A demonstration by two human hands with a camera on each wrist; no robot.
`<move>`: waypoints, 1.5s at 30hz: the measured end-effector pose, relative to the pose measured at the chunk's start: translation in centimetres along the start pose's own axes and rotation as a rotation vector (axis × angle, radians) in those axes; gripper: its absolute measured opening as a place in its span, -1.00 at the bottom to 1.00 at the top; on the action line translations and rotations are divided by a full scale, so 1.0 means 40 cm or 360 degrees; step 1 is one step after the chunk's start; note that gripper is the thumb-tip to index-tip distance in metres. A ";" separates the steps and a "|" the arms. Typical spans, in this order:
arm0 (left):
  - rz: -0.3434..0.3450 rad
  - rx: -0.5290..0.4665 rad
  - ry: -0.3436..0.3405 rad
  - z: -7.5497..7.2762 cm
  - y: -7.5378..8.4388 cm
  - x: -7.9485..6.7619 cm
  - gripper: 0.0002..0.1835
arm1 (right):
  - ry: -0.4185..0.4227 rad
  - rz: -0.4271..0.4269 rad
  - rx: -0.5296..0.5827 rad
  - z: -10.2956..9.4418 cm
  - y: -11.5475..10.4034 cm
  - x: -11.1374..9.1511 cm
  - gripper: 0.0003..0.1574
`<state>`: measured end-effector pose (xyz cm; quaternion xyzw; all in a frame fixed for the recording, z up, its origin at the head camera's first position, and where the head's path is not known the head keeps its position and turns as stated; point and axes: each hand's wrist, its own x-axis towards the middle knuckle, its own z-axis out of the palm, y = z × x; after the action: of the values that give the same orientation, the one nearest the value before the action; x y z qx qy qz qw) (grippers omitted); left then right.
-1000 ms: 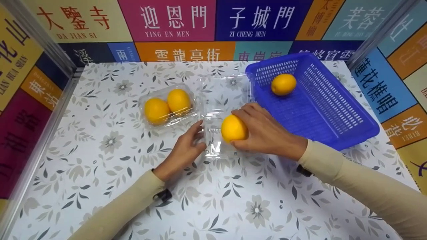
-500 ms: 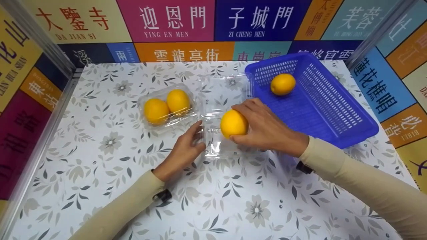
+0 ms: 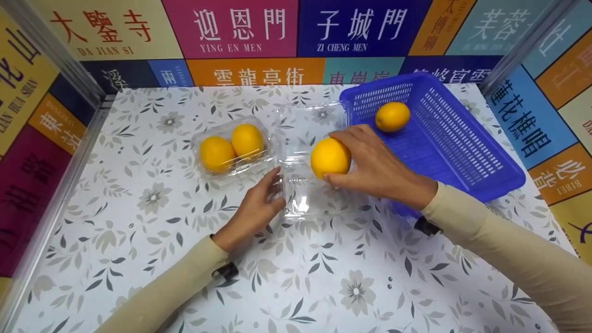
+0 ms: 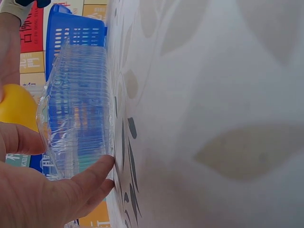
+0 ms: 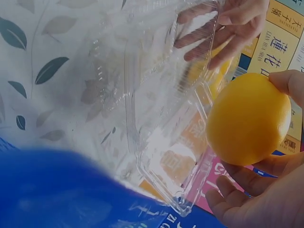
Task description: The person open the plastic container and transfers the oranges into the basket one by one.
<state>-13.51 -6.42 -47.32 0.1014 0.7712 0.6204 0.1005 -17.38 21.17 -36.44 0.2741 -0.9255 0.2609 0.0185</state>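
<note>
My right hand [image 3: 377, 166] grips an orange [image 3: 330, 158] between thumb and fingers, above an open clear plastic fruit box [image 3: 314, 201]. The same orange [image 5: 249, 118] shows close up in the right wrist view, raised over the box's rim. At the box's left side rests my left hand [image 3: 254, 210], fingers loosely extended. In the left wrist view its thumb [image 4: 26, 139] is right at the rim and the fingertips lie low by the box wall. The box's lid [image 3: 310, 129] lies folded back toward the far side.
Left of the open box sits a closed clear box [image 3: 231, 173] with two oranges inside. A blue plastic basket [image 3: 504, 180] stands at the right, holding one orange [image 3: 392, 117]. Printed panels [image 3: 231, 27] wall in the flower-patterned table [image 3: 152, 277].
My right hand has lifted the orange up and slightly away from me, out of the box's near compartment. My left hand has stayed in place.
</note>
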 end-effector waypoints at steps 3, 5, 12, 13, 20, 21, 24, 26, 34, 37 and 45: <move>0.0007 -0.0002 -0.0002 -0.001 -0.001 0.000 -0.10 | 0.0029 0.0027 0.0006 -0.008 0.003 0.006 0.05; 0.0008 -0.0004 -0.0006 -0.001 -0.001 0.001 -0.10 | 0.0039 0.0054 0.0006 -0.013 0.004 0.008 0.06; 0.0031 -0.0009 -0.0009 0.000 -0.005 0.001 -0.11 | 0.0090 0.0109 0.0017 -0.032 0.016 0.018 0.01; 0.0033 -0.0004 -0.0006 0.000 -0.006 0.001 -0.11 | 0.0106 0.0107 0.0018 -0.036 0.017 0.019 0.00; 0.0034 0.0021 0.0001 -0.001 -0.007 0.001 -0.11 | 0.0226 0.0134 0.0024 -0.076 0.033 0.031 -0.03; 0.0037 0.0022 0.0001 -0.001 -0.006 0.001 -0.11 | 0.0241 0.0145 0.0035 -0.082 0.036 0.032 -0.04; 0.0032 0.0008 0.0000 -0.001 -0.007 0.002 -0.11 | 0.0269 0.0176 0.0060 -0.098 0.046 0.034 -0.07; 0.0027 0.0004 0.0000 -0.001 -0.008 0.002 -0.11 | 0.0276 0.0205 0.0071 -0.104 0.054 0.035 -0.07; 0.0007 0.0034 -0.0006 -0.002 -0.004 0.002 -0.11 | 0.0303 0.0274 0.0078 -0.115 0.076 0.030 -0.09; 0.0012 0.0052 0.0000 -0.002 -0.001 0.002 -0.11 | 0.0313 0.0304 0.0075 -0.117 0.083 0.030 -0.09; 0.0026 0.0014 0.0012 0.000 -0.005 0.003 -0.10 | 0.0315 0.0379 0.0076 -0.125 0.096 0.027 -0.08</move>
<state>-13.63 -6.44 -47.51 0.1059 0.7733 0.6183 0.0921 -20.83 25.84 -33.74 0.1357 -0.9386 0.3089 0.0722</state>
